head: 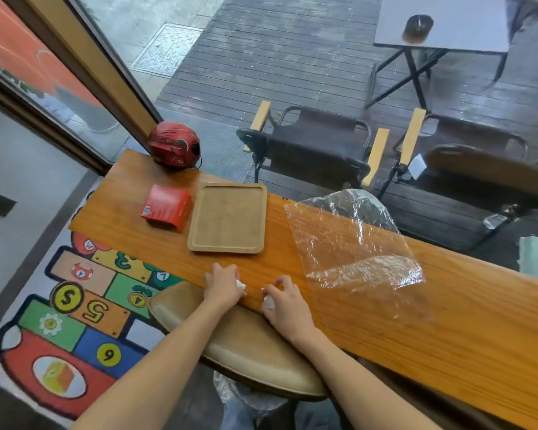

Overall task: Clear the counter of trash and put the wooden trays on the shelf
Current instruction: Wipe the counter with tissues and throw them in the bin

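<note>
Right now both hands curl round white scraps at the near edge, left hand (222, 285) nearer the tray (228, 218), right hand (284, 301) nearer the plastic sheet (354, 243).

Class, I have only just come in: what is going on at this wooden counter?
A person is clearing trash off the wooden counter. The left hand and the right hand each hold a crumpled white scrap at the near edge. A sheet of clear plastic wrap lies loose to the right, hanging over the far edge. One empty wooden tray lies flat further back, beside a red box, with a red helmet at the far end.
</note>
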